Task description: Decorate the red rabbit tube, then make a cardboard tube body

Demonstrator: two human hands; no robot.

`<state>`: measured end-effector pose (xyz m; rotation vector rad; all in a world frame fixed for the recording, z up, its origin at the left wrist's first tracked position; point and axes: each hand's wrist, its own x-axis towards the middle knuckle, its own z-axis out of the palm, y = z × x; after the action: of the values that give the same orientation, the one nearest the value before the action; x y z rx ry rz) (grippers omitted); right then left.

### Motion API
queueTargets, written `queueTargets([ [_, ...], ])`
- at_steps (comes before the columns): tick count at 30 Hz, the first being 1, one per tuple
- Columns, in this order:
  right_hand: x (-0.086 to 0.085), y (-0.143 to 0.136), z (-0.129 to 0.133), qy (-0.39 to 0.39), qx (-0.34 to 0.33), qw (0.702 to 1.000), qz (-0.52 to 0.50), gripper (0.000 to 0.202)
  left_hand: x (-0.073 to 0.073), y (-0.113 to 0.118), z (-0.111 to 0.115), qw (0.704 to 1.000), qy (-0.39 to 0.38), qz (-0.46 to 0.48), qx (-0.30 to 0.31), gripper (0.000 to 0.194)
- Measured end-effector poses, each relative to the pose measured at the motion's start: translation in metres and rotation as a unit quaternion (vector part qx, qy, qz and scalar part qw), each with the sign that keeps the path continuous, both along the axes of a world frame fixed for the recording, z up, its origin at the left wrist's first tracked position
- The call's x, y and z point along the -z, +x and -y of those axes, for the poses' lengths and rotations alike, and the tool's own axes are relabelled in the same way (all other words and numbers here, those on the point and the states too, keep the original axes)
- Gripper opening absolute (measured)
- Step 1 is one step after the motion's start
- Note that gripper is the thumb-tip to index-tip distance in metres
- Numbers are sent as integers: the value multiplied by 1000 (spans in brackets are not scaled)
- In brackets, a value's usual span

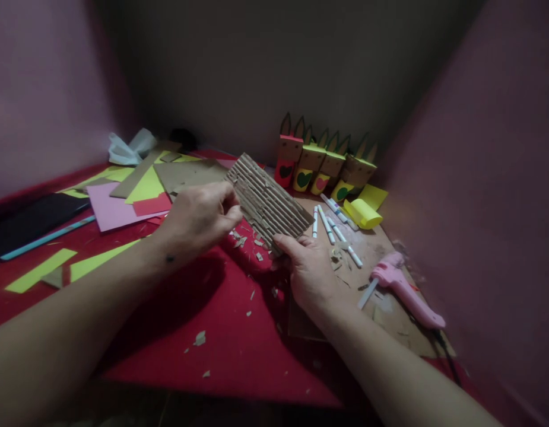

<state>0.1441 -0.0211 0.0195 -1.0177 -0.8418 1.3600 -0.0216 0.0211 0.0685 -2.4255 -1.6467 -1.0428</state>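
A piece of corrugated cardboard (269, 201) is held tilted above the red tablecloth, its ridges bared on the side that faces me. My right hand (307, 267) grips its lower right corner, thumb on top and fingers beneath. At its left edge is my left hand (207, 213), fingers curled and thumb pressed to them in a pinch; whatever lies between the fingertips is too small to make out. Torn paper scraps (200, 338) are scattered on the cloth below the cardboard.
Several box-and-tube figures with pointed ears (289, 154) stand at the back. White markers (340, 237), a yellow paper roll (363, 213) and a pink glue gun (408, 290) lie on a cardboard sheet at right. Coloured paper (111, 204) and a blue pencil (47, 238) lie left.
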Motion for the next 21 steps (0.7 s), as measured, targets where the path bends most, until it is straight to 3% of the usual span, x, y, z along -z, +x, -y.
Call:
queueTargets([
  [6, 1, 4, -4, -4, 22, 1000, -6, 13, -11, -19, -12, 992, 4, 10, -123, 11],
  [9, -4, 5, -4, -11, 22, 999, -28, 11, -13, -29, -17, 990, 26, 11, -138, 13],
  [13, -7, 7, -6, -17, 27, 998, -53, 9, -7, -29, -19, 999, 25, 31, -35, 24],
  [18, -7, 8, -9, -16, 42, 997, -65, 9, 7, -12, -13, 990, 64, 27, 123, 15],
  [21, -6, 8, -9, -11, 46, 997, -65, 9, 13, -2, -7, 981, 69, 8, 183, 15],
])
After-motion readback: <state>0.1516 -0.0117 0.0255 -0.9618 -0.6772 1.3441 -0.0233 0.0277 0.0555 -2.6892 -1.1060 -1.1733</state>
